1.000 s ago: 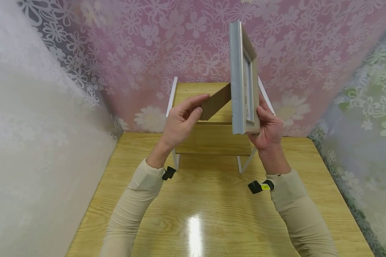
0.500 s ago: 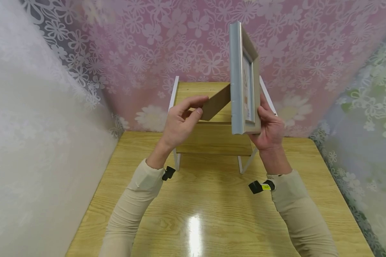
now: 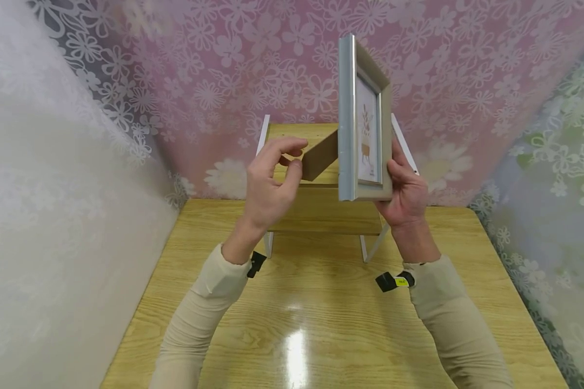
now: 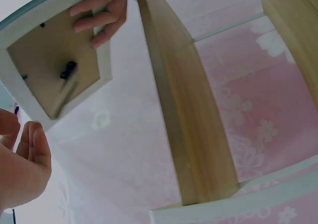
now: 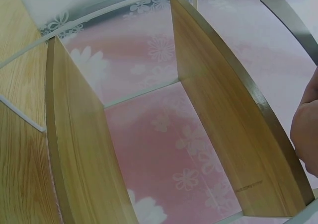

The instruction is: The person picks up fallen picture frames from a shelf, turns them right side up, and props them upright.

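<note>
Upright over the shelf, a silvery picture frame [image 3: 347,121] shows its plant print turned partly toward the head camera. My right hand [image 3: 407,192] grips the frame's lower right side, the thumb on its front and, in the left wrist view, several fingers [image 4: 102,20] across the back. A brown easel leg [image 3: 321,156] juts out behind the frame, also seen against the backing board [image 4: 39,50] in the left wrist view. My left hand [image 3: 271,181] is close by the leg's free end, with thumb and forefinger parted and nothing between them.
Below the frame stands a two-tier wooden shelf [image 3: 284,129] with white metal side frames [image 3: 263,135], on a wood-grain table [image 3: 253,313]. Flowered pink fabric [image 3: 214,81] hangs close behind, and pale panels [image 3: 78,216] flank both sides.
My left fingers have let go of the easel leg and parted. The frame has turned to show more of its print and shifted slightly left, my right hand still gripping it.
</note>
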`<state>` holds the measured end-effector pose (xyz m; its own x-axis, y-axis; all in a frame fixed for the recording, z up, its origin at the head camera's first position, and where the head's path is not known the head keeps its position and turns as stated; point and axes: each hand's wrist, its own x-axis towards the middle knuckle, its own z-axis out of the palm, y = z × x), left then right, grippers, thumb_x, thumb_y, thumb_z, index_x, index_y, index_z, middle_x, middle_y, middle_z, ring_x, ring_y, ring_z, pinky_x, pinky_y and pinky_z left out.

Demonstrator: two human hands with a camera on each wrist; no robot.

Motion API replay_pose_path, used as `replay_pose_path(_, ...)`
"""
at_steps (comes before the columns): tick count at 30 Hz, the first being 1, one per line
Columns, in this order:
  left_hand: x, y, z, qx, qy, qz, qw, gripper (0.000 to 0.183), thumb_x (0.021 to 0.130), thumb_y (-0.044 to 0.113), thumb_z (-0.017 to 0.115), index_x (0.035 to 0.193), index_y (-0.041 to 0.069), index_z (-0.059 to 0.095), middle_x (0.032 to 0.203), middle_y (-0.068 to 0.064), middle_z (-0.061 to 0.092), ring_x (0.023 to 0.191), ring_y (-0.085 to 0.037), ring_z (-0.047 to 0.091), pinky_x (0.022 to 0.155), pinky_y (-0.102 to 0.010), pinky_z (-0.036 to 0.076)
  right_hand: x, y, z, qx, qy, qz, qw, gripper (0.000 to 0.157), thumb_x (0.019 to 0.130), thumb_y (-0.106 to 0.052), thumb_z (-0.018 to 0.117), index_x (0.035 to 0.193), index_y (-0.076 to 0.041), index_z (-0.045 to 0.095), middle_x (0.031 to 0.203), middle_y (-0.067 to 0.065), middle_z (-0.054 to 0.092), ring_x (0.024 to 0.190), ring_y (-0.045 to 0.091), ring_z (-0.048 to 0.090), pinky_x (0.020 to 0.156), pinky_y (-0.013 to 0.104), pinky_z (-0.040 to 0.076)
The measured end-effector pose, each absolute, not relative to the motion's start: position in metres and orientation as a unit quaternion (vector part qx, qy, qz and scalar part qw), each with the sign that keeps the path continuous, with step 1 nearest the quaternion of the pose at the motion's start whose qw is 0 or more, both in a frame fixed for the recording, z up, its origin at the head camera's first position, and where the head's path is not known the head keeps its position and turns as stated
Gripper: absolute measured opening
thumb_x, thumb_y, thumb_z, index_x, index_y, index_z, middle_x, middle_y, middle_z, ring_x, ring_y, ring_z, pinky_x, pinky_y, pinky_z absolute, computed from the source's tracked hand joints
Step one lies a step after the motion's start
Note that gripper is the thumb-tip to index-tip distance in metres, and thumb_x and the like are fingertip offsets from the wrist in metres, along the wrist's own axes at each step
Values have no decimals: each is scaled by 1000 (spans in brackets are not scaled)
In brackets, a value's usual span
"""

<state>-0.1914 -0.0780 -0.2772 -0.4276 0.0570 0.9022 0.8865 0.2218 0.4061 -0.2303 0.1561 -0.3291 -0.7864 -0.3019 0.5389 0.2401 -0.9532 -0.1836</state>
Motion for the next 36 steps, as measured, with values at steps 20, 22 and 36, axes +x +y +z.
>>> replay_pose_path(20, -177, -70, -270, -347, -707, -558, 262, 39, 89, 3, 59, 127, -5, 51, 112, -17, 62, 87, -20, 63, 68, -31, 54, -227, 157, -318, -293, 171, -939, 53, 55, 98, 8, 30, 149, -9, 26, 151, 18, 28, 125, 37, 47, 88, 47, 50)
replay_pose_path(22, -180, -72, -270, -337, -711, -561, 258, 39, 89, 3, 59, 126, -4, 52, 112, -16, 62, 87, -20, 63, 68, -31, 54, -227, 158, -315, -293, 197, -935, 40, 54, 98, 8, 31, 149, -10, 27, 151, 19, 26, 126, 36, 46, 88, 47, 50)
replay_pose_path(36, -173, -74, -252, -300, -725, -584, 208, 36, 85, -13, 53, 120, -16, 49, 113, -28, 58, 90, -36, 61, 72, -42, 53, -233, 160, -303, -286, 341, -895, -41, 49, 97, 3, 40, 144, -12, 36, 148, 16, 32, 131, 30, 39, 94, 39, 48)
